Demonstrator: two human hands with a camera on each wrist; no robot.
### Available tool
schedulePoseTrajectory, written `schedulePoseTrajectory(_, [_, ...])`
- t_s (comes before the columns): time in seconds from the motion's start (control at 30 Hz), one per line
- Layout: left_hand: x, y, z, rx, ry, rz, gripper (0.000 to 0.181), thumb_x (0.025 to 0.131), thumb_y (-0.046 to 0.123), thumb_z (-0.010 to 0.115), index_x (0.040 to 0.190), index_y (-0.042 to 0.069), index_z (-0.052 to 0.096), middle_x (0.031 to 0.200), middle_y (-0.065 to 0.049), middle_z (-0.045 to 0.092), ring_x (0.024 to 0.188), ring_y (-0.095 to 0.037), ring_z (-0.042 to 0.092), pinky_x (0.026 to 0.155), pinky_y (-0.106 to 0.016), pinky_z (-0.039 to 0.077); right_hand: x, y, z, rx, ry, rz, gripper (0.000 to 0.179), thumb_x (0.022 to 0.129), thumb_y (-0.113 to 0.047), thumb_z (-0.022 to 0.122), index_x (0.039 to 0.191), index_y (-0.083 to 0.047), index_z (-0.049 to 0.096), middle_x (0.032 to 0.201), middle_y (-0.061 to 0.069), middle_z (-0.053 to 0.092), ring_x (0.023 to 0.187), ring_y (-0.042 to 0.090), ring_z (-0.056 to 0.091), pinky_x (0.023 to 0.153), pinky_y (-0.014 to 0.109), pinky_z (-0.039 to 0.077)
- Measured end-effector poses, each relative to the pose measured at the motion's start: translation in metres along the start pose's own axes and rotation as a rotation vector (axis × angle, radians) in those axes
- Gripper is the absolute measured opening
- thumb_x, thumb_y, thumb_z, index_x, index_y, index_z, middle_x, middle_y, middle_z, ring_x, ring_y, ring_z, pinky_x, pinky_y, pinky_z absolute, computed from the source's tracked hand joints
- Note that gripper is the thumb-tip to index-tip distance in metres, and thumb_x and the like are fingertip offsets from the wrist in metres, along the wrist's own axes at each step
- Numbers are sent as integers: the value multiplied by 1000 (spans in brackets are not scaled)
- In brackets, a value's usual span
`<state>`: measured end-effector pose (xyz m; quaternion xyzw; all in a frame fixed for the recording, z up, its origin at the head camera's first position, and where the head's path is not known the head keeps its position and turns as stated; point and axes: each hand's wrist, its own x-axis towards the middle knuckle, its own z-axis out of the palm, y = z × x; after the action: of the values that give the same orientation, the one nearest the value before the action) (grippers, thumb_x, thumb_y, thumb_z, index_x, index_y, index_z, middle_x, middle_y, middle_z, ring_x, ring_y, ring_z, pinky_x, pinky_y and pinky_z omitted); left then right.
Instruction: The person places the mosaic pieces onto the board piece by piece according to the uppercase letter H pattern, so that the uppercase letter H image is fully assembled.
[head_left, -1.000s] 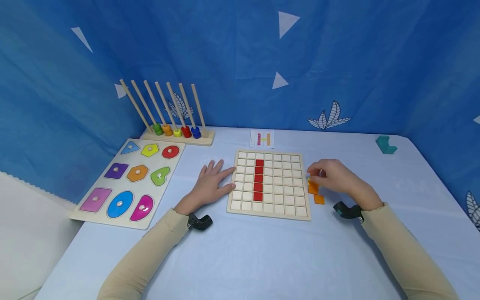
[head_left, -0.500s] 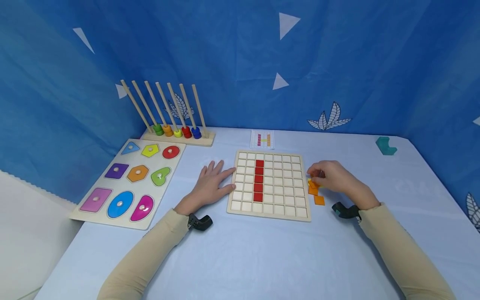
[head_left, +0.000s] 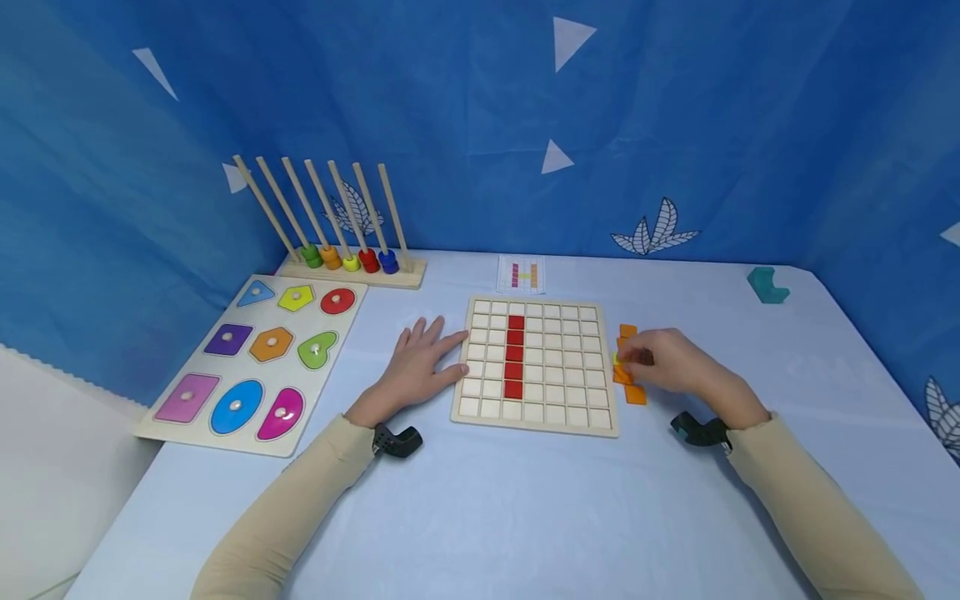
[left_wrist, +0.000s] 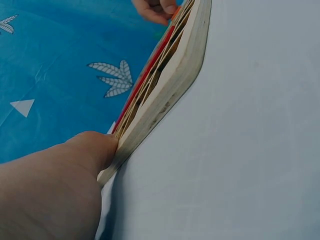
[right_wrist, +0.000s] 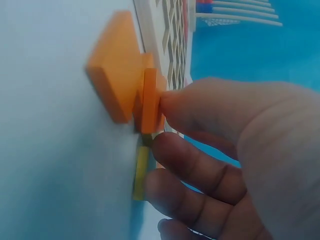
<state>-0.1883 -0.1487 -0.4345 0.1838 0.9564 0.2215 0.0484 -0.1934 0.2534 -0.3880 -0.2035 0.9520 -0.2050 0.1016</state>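
Observation:
A wooden grid board (head_left: 534, 423) lies flat on the table, a column of several red square tiles (head_left: 513, 353) in its cells. My left hand (head_left: 417, 368) lies spread at its left side, thumb and index finger touching the frame; the left wrist view shows the thumb (left_wrist: 95, 147) against the edge. Right of the board, my right hand (head_left: 666, 360) bends over loose orange tiles (head_left: 635, 395). Its thumb and curled fingers pinch an orange tile (right_wrist: 149, 102), seen edge-on in the right wrist view. A yellow tile (right_wrist: 141, 172) sits beside the fingertips, partly hidden.
A pattern card (head_left: 521, 275) lies behind the board. Farther left are a shape puzzle board (head_left: 315, 392) with knobbed pieces and a peg stand (head_left: 408, 277) with coloured rings. A teal piece (head_left: 767, 286) lies at the back right.
My right hand has shifted slightly towards me over the orange tiles, and tiles beyond its fingers now show. The left hand stays at the board's edge.

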Motion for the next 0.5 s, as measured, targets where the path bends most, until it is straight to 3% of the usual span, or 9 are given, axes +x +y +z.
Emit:
schedulePoseTrajectory(0.1, [0,-1,-1,-3,7,0,64,98,47,59,156,22,44,168,-22,23,157,-49,8,124,-69,8,-3,0,0,7,-10,6,17,88,-9,74,104,-4,76,79,0,65,73,15,53,64,24,48])
schedulePoseTrajectory(0.33, [0,0,-1,-3,8,-1,64,98,46,59,156,22,45,168,-23,24,157,-50,9,124,-69,8,-7,14,-1,-23,88,43,27,85,-8,78,111,-1,75,94,9,70,78,18,54,65,25,49])
schedulePoseTrajectory(0.5, [0,1,-1,-7,3,-3,64,98,46,59,156,22,45,168,-23,23,157,-49,8,124,-69,7,-7,22,1,-40,98,47,32,82,-5,80,112,0,75,99,12,70,78,18,54,66,23,49])
